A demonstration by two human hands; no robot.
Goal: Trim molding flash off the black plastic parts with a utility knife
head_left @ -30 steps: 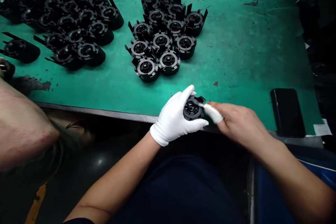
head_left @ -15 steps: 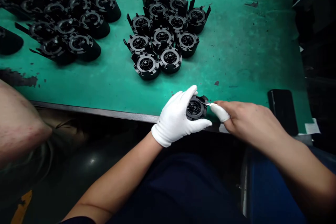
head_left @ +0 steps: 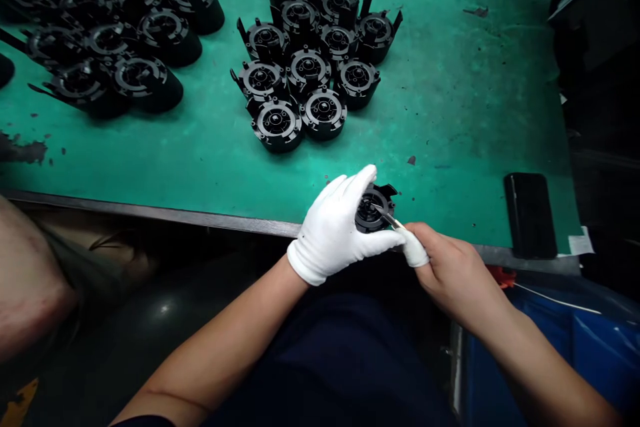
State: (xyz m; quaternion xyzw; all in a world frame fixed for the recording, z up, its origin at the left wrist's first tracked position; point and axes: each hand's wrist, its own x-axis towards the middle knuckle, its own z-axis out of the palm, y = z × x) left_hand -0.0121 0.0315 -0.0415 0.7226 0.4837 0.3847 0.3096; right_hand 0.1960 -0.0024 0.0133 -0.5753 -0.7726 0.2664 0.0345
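Note:
My left hand (head_left: 337, 230), in a white glove, is closed round a round black plastic part (head_left: 373, 208) at the near edge of the green table (head_left: 450, 100). My right hand (head_left: 447, 267), bare with a white cot on one finger, pinches a thin metal blade (head_left: 387, 217) whose tip lies on the part's face. A cluster of several like parts (head_left: 310, 73) stands upright further back on the table. A bigger group of black parts (head_left: 115, 33) lies at the far left.
A black phone (head_left: 530, 213) lies flat near the table's right front edge. Another person's bare arm (head_left: 25, 293) shows at the lower left. A blue bin (head_left: 565, 360) sits below the table at the right.
My right hand has dropped and drawn back toward me, and the blade now angles up onto the part. The view has shifted slightly, and the other person's arm has moved down and left.

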